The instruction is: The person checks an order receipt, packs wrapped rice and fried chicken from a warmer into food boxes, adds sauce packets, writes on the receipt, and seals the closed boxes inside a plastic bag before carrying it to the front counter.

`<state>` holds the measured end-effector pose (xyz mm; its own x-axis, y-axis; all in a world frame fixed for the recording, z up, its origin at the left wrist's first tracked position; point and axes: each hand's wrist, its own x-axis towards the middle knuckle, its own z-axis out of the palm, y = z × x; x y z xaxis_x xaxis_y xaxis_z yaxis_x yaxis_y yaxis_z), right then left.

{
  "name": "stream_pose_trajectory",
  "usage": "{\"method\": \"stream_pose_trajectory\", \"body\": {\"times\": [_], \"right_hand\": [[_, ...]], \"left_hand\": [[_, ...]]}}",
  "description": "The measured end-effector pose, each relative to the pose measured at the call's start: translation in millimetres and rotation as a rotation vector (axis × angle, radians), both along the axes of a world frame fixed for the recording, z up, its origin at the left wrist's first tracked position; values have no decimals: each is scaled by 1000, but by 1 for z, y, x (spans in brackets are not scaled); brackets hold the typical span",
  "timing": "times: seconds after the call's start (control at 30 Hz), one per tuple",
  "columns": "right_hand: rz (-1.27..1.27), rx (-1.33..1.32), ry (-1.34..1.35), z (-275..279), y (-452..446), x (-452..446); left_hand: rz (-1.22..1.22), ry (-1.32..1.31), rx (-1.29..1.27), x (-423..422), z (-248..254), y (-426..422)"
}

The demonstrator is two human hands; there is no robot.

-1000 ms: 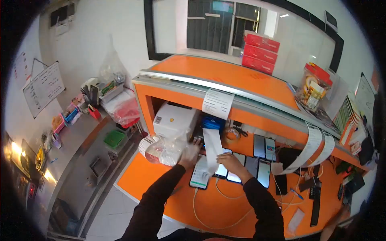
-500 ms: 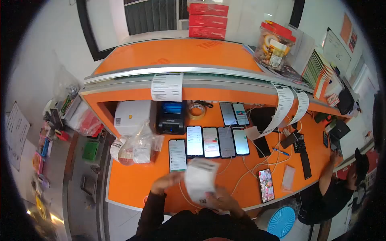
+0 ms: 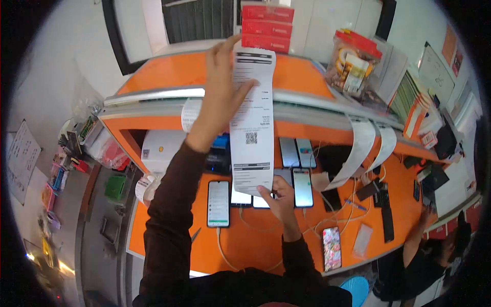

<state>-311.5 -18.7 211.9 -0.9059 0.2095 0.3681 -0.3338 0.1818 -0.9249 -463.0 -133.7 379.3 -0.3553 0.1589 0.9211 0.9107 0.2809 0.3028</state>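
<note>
A long printed receipt (image 3: 258, 110) with a QR code stands upright before me, its top reaching above the shelf edge. My left hand (image 3: 222, 84) is raised at the receipt's upper left, fingers stretched and spread, its thumb lying across the printed face. At the lower end my right hand (image 3: 279, 199) pinches the paper, thumb in front. Behind the receipt, several phones are partly hidden, among them a lit phone (image 3: 303, 188). Another phone (image 3: 218, 203) with a cable lies left of the receipt's lower end.
Receipt strips (image 3: 358, 151) hang from the shelf at right. Cables and a phone (image 3: 331, 249) lie on the orange desk (image 3: 245, 243). A plastic jar (image 3: 353, 61) and red boxes (image 3: 267, 26) stand above. Another person's arm (image 3: 415, 233) rests at the far right.
The receipt has gone from low over the desk to upright in front of the shelf. My left hand has risen to its upper part; my right hand has moved up with its lower end.
</note>
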Motion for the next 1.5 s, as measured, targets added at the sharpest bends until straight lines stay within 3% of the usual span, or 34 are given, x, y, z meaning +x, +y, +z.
{"method": "stream_pose_trajectory", "body": {"times": [0.07, 0.2, 0.27, 0.37, 0.43, 0.47, 0.5, 0.53, 0.57, 0.6, 0.67, 0.7, 0.8, 0.87, 0.93, 0.97, 1.2, 1.37, 1.47, 1.5], "right_hand": [[-92, -122, 113, 0, 9, -18], [-63, -347, 243, -1, 22, -40], [-60, -311, 269, -2, 28, -47], [-74, -427, 254, 7, 30, -64], [156, -751, 201, 4, 18, -83], [812, -1064, 309, -35, 18, -110], [452, -1068, 0, -15, -7, -87], [579, -1261, -199, -27, -24, -90], [837, -943, -247, -41, -25, -82], [822, -1049, -196, -65, -45, -76], [693, -759, -480, -55, -49, -47], [823, -559, -427, -52, -44, -37], [1132, -25, -257, -37, -18, -10], [1253, 217, -155, -13, -7, 3], [1260, 207, -118, 1, 4, 13], [1264, 207, -95, 4, 8, 17], [1044, 275, 147, 1, 16, 37], [1132, 243, 93, 7, 12, 33], [1139, 203, 157, 4, 9, 29], [1079, 150, 183, 2, 7, 29]], "left_hand": [[574, 376, -114, -6, 21, 29], [415, 241, -567, 6, -3, 60], [255, 7, -795, -1, -15, 71], [131, -216, -837, -7, 2, 85], [117, -87, -725, -16, -6, 90], [107, -29, -670, -20, -12, 91], [77, -146, -747, -18, -7, 91], [292, 49, -703, -12, -7, 91], [499, 249, -646, -5, -8, 91], [701, 455, -573, -2, -10, 92], [728, 249, -567, 3, -22, 89], [746, 141, -567, 7, -29, 86], [375, -36, -546, 25, -38, 66], [438, -54, -630, 46, -36, 60], [514, -148, -722, 58, -32, 56], [508, -55, -681, 55, -38, 54], [258, -15, -559, 38, -52, 44], [513, 123, -649, 38, -56, 38], [219, 115, -652, 36, -50, 40], [261, 146, -755, 32, -50, 35]]}}
